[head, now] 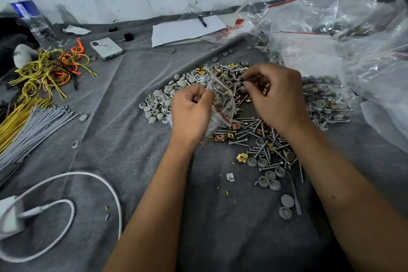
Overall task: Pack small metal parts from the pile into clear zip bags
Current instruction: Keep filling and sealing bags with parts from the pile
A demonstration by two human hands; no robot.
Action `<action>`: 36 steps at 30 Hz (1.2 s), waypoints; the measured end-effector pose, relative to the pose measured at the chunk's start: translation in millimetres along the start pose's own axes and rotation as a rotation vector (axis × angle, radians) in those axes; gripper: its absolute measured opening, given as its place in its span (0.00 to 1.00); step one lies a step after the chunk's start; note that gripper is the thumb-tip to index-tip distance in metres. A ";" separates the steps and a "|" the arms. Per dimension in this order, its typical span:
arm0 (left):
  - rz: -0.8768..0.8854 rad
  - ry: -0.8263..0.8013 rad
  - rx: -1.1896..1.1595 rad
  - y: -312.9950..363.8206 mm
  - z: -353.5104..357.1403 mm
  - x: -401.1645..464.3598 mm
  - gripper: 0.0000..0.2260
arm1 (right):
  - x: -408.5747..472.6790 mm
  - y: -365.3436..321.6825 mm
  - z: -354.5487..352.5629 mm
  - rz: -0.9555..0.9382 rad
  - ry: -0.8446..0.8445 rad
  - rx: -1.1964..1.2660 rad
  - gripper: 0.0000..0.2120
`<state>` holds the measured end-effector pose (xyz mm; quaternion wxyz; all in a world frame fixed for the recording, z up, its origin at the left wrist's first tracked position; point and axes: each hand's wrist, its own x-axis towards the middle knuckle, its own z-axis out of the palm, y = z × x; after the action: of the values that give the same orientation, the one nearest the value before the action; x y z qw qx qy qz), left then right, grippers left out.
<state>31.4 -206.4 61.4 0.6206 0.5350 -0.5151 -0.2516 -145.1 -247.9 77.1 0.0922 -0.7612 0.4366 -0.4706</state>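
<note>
A pile of screws, brass clips and grey caps (260,137) spreads over the grey cloth in the middle. My left hand (191,112) grips the rim of a small clear zip bag (223,104) with a red strip, holding it up above the pile. Some grey caps and screws show inside the bag. My right hand (276,97) hovers over the pile just right of the bag mouth, its thumb and fingers pinching small metal parts; what exactly it holds is too small to tell.
Heaps of clear bags (344,35) fill the right and back. Yellow and orange wire ties (48,68) and grey ties (33,130) lie left. A phone (107,47), water bottle (28,15), paper sheet (187,28) and white charger cable (66,205) sit around.
</note>
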 end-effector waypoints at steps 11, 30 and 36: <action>0.017 -0.001 -0.001 -1.4 -0.8 -0.1 0.11 | -2.0 19.8 9.7 0.183 -0.268 -0.430 0.16; 0.035 -0.017 0.006 -3.6 0.2 0.7 0.12 | -2.1 6.3 10.0 0.166 -0.001 -0.063 0.03; 0.033 -0.023 0.021 -3.3 1.9 0.9 0.13 | -4.2 -12.4 3.2 -0.098 0.022 0.147 0.07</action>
<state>30.7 -209.0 58.5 0.6132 0.5298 -0.5335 -0.2422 -136.2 -238.1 79.6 0.1200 -0.7677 0.3639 -0.5136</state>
